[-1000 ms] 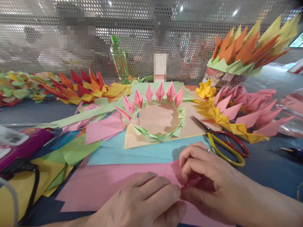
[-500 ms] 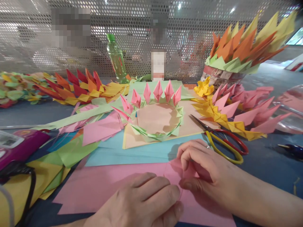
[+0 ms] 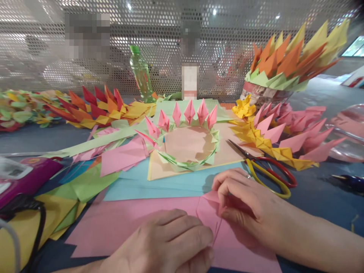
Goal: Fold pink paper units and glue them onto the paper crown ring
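Observation:
A small folded piece of pink paper (image 3: 209, 212) lies between my hands, over larger pink sheets (image 3: 113, 223). My right hand (image 3: 244, 204), a ring on one finger, pinches its upper right part between thumb and fingers. The curled fingers of my left hand (image 3: 170, 239) press on its lower end, and their tips are partly hidden. Beyond my hands stands a paper ring of folded light green pieces (image 3: 187, 165), with pink pointed pieces (image 3: 189, 112) set along its far and left side. Scissors with red and yellow handles (image 3: 264, 163) lie just past my right hand.
Yellow and pink folded pieces (image 3: 273, 140) sit at right, near a pen (image 3: 351, 184). Behind them stands an orange and yellow paper-pointed pot (image 3: 275, 76). A green bottle (image 3: 141, 76) leans by the perforated panel. A purple device (image 3: 28, 178) with a cable is at left.
My left hand has slid slightly down and left, uncovering more of the folded pink paper and its crease lines. My right thumb has shifted a little up and right, still pinching.

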{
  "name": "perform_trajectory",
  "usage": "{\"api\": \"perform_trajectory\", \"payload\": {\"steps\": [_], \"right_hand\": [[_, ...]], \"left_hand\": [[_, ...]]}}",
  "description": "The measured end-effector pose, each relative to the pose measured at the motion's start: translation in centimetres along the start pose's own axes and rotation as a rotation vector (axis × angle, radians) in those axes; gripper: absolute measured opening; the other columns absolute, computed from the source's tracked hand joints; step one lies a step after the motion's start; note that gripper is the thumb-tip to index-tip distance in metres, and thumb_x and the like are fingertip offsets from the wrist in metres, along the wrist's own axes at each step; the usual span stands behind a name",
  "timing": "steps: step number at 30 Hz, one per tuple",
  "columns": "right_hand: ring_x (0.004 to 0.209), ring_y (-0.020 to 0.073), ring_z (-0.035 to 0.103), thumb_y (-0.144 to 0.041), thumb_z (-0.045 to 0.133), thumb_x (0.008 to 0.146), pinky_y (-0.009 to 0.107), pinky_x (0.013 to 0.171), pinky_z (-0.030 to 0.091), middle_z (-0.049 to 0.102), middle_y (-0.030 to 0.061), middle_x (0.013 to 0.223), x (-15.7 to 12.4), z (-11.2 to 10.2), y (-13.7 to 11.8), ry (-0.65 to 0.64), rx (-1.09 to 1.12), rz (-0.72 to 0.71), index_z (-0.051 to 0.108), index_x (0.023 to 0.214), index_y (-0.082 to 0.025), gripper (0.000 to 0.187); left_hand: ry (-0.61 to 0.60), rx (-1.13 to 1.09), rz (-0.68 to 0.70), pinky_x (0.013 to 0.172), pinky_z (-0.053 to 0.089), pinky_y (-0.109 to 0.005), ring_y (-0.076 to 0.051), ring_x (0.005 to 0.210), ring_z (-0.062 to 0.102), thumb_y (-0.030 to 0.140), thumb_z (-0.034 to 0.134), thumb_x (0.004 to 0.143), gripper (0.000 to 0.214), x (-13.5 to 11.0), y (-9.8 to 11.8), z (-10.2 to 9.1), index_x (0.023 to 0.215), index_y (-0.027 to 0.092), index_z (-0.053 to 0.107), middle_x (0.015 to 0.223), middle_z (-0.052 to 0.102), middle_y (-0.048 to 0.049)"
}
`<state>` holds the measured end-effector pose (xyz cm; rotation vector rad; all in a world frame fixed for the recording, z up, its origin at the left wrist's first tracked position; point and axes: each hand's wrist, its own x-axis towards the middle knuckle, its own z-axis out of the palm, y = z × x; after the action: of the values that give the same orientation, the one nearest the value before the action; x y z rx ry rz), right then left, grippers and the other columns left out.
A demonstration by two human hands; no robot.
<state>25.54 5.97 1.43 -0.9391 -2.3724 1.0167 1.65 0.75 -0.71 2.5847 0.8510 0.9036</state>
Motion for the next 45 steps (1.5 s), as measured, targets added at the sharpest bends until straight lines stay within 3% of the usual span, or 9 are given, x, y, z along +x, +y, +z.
{"api": "perform_trajectory", "payload": {"steps": [9,12,15,20,24,28,35,40,45], "right_hand": [[0.108,0.0157,0.054,-0.024,0.064,0.100,0.030,0.096,0.041,0.059,-0.0009,0.114,-0.1,0.6,0.6,0.039,-0.051,-0.123,0.059,0.096,-0.024,0.007],[0.108,0.0145,0.056,-0.015,0.064,0.099,0.027,0.095,0.043,0.062,0.0004,0.115,0.0,0.7,0.6,0.052,-0.068,-0.214,0.060,0.104,-0.022,0.010],[0.107,0.0160,0.058,-0.015,0.064,0.097,0.029,0.094,0.044,0.063,0.0015,0.115,-0.1,0.7,0.4,0.118,-0.167,-0.228,0.058,0.111,-0.022,0.017],[0.067,0.0169,0.055,-0.044,0.071,0.093,0.031,0.064,0.040,0.056,-0.0048,0.074,-0.6,0.8,0.0,0.319,-0.459,-0.115,0.053,0.087,-0.022,0.028],[0.070,0.0152,0.055,-0.024,0.060,0.101,0.028,0.066,0.040,0.059,-0.0032,0.076,-0.7,1.0,0.1,0.152,-0.370,-0.152,0.057,0.083,-0.020,0.019],[0.079,0.0161,0.055,-0.015,0.056,0.101,0.029,0.073,0.043,0.062,0.0002,0.085,-0.7,1.4,0.3,0.147,-0.275,-0.214,0.063,0.097,-0.018,0.009],[0.098,0.0179,0.062,-0.006,0.058,0.095,0.031,0.091,0.051,0.070,0.0041,0.109,-1.1,1.2,-0.4,0.048,-0.259,-0.291,0.067,0.113,-0.018,0.024],[0.116,0.0204,0.064,-0.013,0.058,0.097,0.032,0.101,0.052,0.069,0.0055,0.131,-1.0,0.0,-1.6,-0.068,-0.379,-0.300,0.070,0.119,-0.022,0.027],[0.114,0.0222,0.066,-0.020,0.048,0.103,0.034,0.100,0.054,0.071,0.0073,0.126,-0.8,0.0,-2.7,-0.051,-0.460,-0.335,0.073,0.116,-0.021,0.029]], "left_hand": [[-0.117,-0.016,0.013,0.077,0.056,-0.019,-0.012,0.078,0.071,0.010,0.046,0.104,0.023,1.0,0.2,-1.8,0.098,0.018,0.067,0.086,0.073,0.0004],[-0.058,0.032,-0.026,0.079,0.056,-0.019,-0.012,0.085,0.071,0.014,0.039,0.108,0.029,1.8,0.2,-2.6,0.099,0.018,0.065,0.096,0.074,0.0000],[-0.037,0.097,0.075,0.079,0.056,-0.022,-0.014,0.087,0.071,0.017,0.030,0.110,0.038,2.0,-0.2,-2.9,0.094,0.016,0.064,0.098,0.074,-0.0037],[-0.093,0.157,0.115,0.081,0.053,-0.023,-0.015,0.091,0.069,0.018,0.028,0.111,0.042,1.5,-0.9,-2.7,0.090,0.017,0.065,0.104,0.073,-0.0055],[-0.122,0.135,0.074,0.083,0.053,-0.025,-0.016,0.094,0.069,0.025,0.032,0.111,0.039,1.4,-0.5,-2.5,0.093,0.016,0.065,0.110,0.072,-0.0062],[-0.191,0.133,-0.017,0.084,0.052,-0.030,-0.019,0.094,0.067,0.028,0.039,0.110,0.030,1.4,0.3,-2.6,0.102,0.016,0.065,0.104,0.070,-0.0046],[-0.266,0.076,-0.013,0.077,0.049,-0.031,-0.019,0.086,0.061,0.036,0.040,0.109,0.030,1.1,0.4,-2.9,0.099,0.018,0.062,0.098,0.066,-0.0026],[-0.288,0.109,0.101,0.068,0.046,-0.030,-0.017,0.078,0.058,0.030,0.049,0.106,0.026,0.9,-0.3,-2.6,0.088,0.018,0.063,0.091,0.066,-0.0018],[-0.217,0.223,0.106,0.061,0.045,-0.030,-0.016,0.068,0.055,0.016,0.050,0.102,0.027,0.7,-0.3,-2.1,0.077,0.017,0.062,0.078,0.062,-0.0007]]}}
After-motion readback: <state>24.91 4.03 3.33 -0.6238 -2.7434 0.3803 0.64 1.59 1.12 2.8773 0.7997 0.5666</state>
